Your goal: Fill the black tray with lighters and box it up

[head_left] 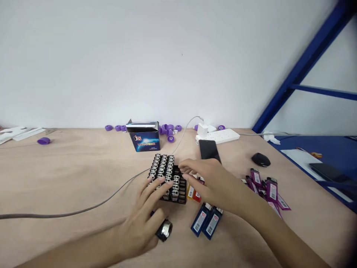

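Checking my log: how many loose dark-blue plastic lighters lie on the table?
2, side by side: one dark-blue plastic lighter left, another right, both near the right hand, which may hide more.

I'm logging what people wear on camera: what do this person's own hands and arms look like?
The left hand and right hand are both bare, with no gloves or rings to be seen. The left forearm and right forearm show no sleeve, watch, bracelet or clear marking.

Surrounding objects on the table [69, 160].
A phone [209, 149] lies beside a white power strip [227, 137] bearing a charger [202, 129]; black mouse [261, 159] at right, purple cup-shaped pieces [170, 139] near the wall [139, 67].
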Action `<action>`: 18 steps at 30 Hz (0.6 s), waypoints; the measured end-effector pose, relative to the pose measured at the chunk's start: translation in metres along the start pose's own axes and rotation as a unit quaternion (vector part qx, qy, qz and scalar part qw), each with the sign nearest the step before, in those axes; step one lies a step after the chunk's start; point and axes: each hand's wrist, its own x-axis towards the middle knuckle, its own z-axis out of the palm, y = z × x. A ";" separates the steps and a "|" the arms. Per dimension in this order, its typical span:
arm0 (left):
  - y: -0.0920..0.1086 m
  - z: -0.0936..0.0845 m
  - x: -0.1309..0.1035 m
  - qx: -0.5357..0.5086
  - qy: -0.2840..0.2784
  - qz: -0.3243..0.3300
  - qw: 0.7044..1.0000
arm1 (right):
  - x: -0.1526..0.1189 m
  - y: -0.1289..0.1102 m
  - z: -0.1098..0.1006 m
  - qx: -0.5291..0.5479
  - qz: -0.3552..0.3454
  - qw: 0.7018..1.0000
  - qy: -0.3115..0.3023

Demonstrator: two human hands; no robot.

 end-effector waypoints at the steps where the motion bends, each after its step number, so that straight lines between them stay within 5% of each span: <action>1: 0.006 -0.007 0.004 -0.049 0.005 -0.040 0.998 | -0.001 -0.008 -0.004 0.015 -0.006 1.000 0.019; 4: 0.023 -0.025 0.012 -0.181 -0.026 -0.177 0.967 | -0.006 -0.033 -0.006 0.063 -0.031 0.996 0.052; 8: 0.032 -0.039 0.012 -0.192 -0.071 -0.214 0.955 | -0.012 -0.061 0.011 0.078 -0.055 0.995 0.020; 10: 0.033 -0.043 0.010 -0.275 -0.059 -0.254 0.925 | -0.013 -0.067 0.021 0.076 -0.061 0.995 0.021; 12: 0.034 -0.044 0.010 -0.412 -0.048 -0.319 0.852 | -0.013 -0.068 0.028 0.092 -0.080 0.992 0.042; 16: 0.033 -0.041 0.017 -0.627 -0.123 -0.412 0.649 | -0.009 -0.065 0.032 0.161 -0.084 0.981 0.065; 18: 0.032 -0.039 0.021 -0.680 -0.117 -0.425 0.587 | -0.007 -0.063 0.030 0.183 -0.035 0.982 0.041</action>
